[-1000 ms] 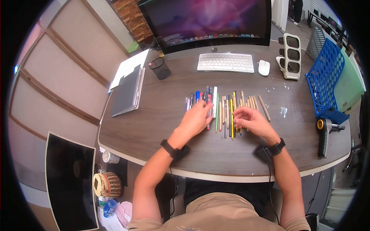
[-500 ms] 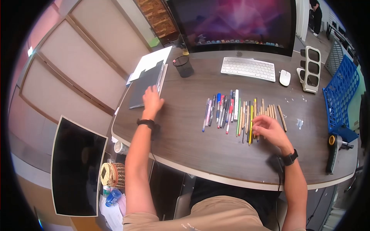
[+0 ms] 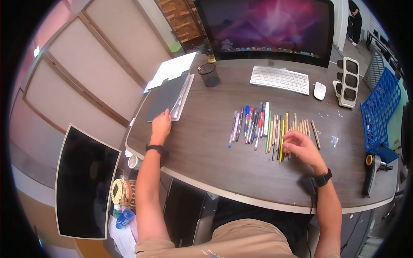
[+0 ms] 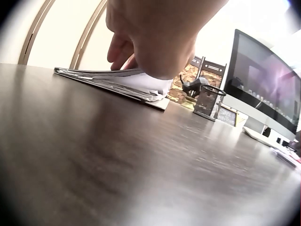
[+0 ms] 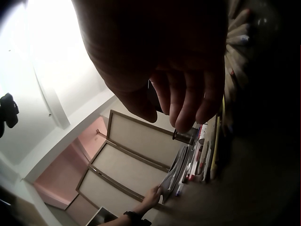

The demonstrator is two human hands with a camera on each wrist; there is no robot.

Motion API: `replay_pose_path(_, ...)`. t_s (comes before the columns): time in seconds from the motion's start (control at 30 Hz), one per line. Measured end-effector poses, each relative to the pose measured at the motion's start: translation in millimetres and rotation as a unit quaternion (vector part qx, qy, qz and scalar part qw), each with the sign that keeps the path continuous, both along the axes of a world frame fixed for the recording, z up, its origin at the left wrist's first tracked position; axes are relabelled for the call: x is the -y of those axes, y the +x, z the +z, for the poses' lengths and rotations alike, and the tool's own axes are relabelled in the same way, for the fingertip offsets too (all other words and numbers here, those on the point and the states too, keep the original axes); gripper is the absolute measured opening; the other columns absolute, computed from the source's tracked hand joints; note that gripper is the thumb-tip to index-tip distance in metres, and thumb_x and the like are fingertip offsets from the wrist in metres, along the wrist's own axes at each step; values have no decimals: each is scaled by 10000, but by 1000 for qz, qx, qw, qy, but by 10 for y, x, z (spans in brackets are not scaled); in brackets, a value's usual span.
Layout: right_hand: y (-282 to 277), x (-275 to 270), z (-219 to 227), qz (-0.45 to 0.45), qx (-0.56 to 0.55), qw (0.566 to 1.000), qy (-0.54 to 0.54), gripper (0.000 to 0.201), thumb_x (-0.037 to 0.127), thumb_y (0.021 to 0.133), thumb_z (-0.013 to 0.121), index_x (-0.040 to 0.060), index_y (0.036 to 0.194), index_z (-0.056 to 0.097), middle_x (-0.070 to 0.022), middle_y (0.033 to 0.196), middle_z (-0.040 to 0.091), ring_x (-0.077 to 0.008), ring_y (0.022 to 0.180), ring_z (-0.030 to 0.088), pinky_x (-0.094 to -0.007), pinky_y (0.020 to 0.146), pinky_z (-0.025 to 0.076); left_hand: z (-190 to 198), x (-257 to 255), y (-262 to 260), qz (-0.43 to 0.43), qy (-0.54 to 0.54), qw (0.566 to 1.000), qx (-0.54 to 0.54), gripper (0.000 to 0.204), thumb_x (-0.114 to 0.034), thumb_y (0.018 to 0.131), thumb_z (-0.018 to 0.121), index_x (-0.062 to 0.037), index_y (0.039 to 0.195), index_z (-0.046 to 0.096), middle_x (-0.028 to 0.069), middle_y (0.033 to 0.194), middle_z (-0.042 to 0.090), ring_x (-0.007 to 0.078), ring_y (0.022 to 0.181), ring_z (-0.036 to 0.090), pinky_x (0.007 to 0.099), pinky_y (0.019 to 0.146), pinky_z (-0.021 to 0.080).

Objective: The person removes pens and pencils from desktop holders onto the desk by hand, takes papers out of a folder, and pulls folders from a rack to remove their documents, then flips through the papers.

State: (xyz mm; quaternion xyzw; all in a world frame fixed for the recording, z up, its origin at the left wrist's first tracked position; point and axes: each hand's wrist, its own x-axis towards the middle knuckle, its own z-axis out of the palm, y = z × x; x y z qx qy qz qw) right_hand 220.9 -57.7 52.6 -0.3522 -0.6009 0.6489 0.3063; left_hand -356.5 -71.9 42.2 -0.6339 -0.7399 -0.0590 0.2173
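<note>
My left hand (image 3: 161, 125) grips the near edge of a dark folder (image 3: 170, 95) at the desk's left side. In the left wrist view, loose papers (image 4: 146, 84) fan out under its raised cover, and the fingers reach over the far part of the folder. Over the pencils hovers my right hand (image 3: 303, 148), its fingers loosely bent and holding nothing. A row of pens and markers (image 3: 247, 124) lies to its left. Beside them are a green pencil (image 3: 269, 133), a yellow pencil (image 3: 282, 139) and several wooden pencils (image 3: 316, 135), partly hidden by the hand.
A black mesh pen cup (image 3: 209, 75) stands right of the folder. At the back are a monitor (image 3: 271, 30), keyboard (image 3: 279, 79) and mouse (image 3: 319, 90). A blue plastic rack (image 3: 380, 107) and a black-handled tool (image 3: 369, 178) sit at the right edge.
My left hand left the pens, passed over the folder and came down to its near edge, where the papers now spread more. My right hand stays over the pencils.
</note>
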Motion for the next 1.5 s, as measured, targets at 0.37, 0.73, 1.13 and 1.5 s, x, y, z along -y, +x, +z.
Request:
replay_pose_path(0.37, -31, 35, 17, 7, 3, 1000, 20, 225, 81, 952, 651, 16, 1164, 616, -34, 960, 678, -104, 851, 651, -243, 744, 522, 345, 1539, 1124, -80, -13, 997, -5, 225, -148, 922, 614, -34, 1117, 606, 118, 831, 625, 319, 753, 656, 432, 663, 543)
replay_pose_path(0.73, -649, 408, 227, 176, 43, 981, 66, 360, 61, 961, 632, -28, 1303, 560, -116, 1154, 669, -174, 1064, 673, -300, 928, 540, 116, 2028, 1002, -25, 87, 984, 154, 536, -143, 787, 696, -43, 1292, 548, 157, 1186, 599, 371, 1110, 581, 451, 901, 507)
replay_pose_path(1.13, -2145, 568, -107, 127, -12, 992, -26, 686, 268, 957, 657, -95, 1452, 352, -209, 1381, 547, -239, 1253, 547, -321, 1012, 455, -331, 2186, 430, 49, 185, 876, 443, 577, -420, 1060, 470, 123, 1221, 582, 247, 1167, 677, 328, 1134, 635, 395, 986, 447)
replay_pose_path(1.5, -2577, 377, 58, 164, 53, 971, -167, 499, 291, 965, 651, -91, 1268, 547, -138, 1116, 680, -189, 947, 686, -314, 809, 574, -461, 2350, 333, 52, 208, 583, 783, 461, -294, 1064, 478, 94, 1314, 486, 207, 1221, 632, 278, 1097, 671, 431, 839, 613)
